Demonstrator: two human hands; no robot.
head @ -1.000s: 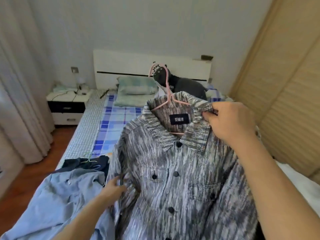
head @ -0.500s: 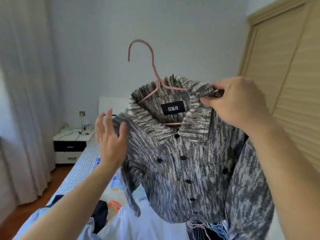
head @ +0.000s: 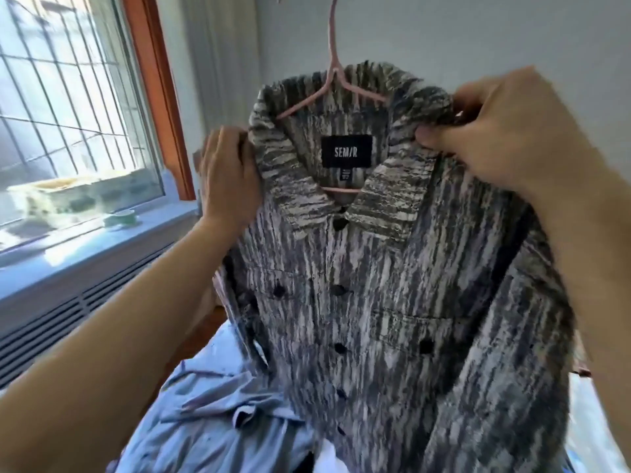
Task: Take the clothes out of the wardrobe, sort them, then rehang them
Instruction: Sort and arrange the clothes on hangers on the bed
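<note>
Window [head: 68,107] with bars at far left, a small green cup [head: 120,218] on the sill; a second ago the view faced the bed and nightstand, so the person has turned toward the window side. The grey streaked jacket [head: 375,302], earlier low over the bed, is now lifted chest-high on its pink hanger [head: 333,76], hook pointing up out of view.

Left hand [head: 228,179], which half a second ago hovered spread beside the sleeve, now grips the jacket's left shoulder, fingers curled round the cloth beside the collar. Right hand [head: 505,131] keeps pinching the collar's other side, thumb against fingers, much as before.

Reading: garment squared on its hanger, likely ready to carry to the wardrobe for rehanging.

Below, a light blue shirt [head: 211,414] lies crumpled on the bed, not yet hung.
</note>
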